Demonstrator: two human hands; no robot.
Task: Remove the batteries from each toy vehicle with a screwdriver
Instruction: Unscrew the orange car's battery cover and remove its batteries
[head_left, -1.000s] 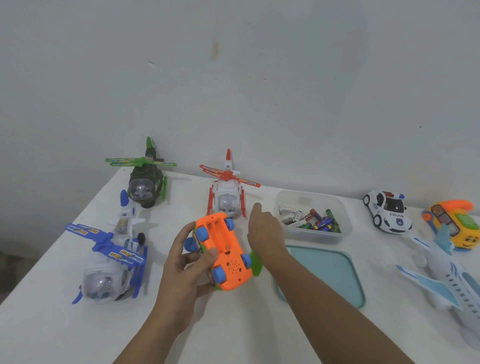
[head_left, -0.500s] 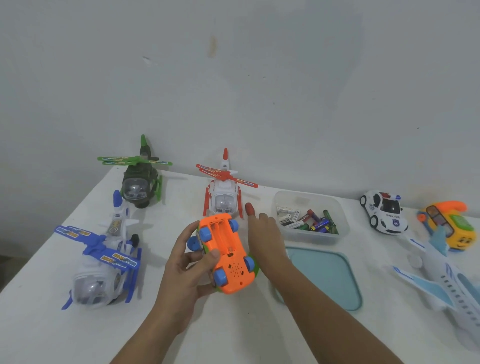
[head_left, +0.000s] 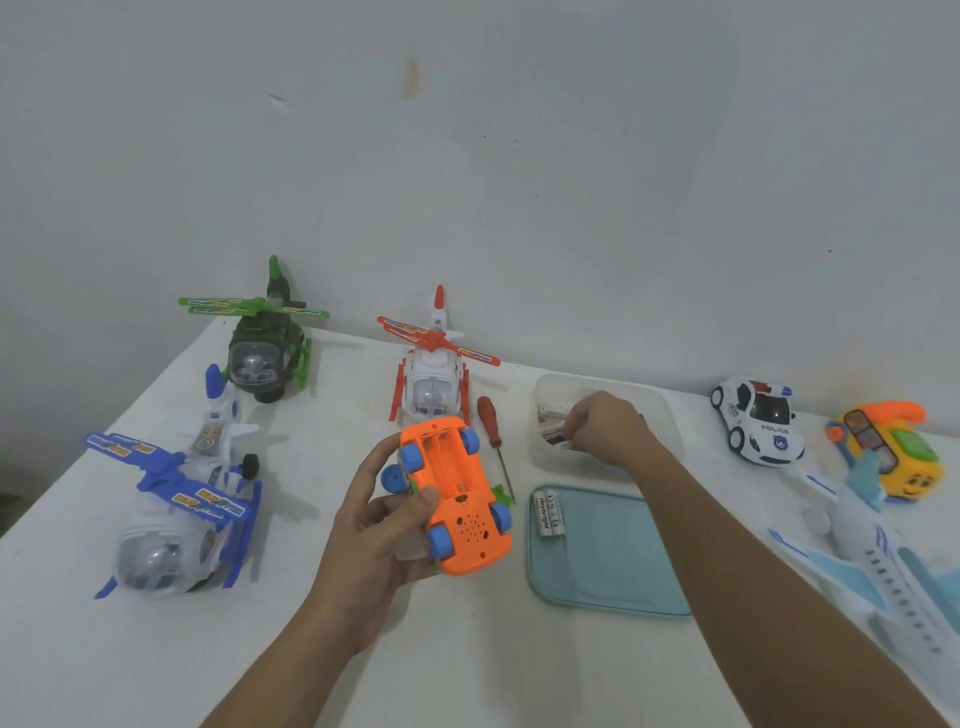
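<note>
Holding the flipped orange car in the left grip, the person pinches a battery in the tub with the right grip.

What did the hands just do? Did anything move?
The right hand moved right, away from the orange toy car, into the clear box, and now seems to pinch a battery. The screwdriver it covered now shows. The left hand keeps holding the car upside down; the rest stayed put.
</note>
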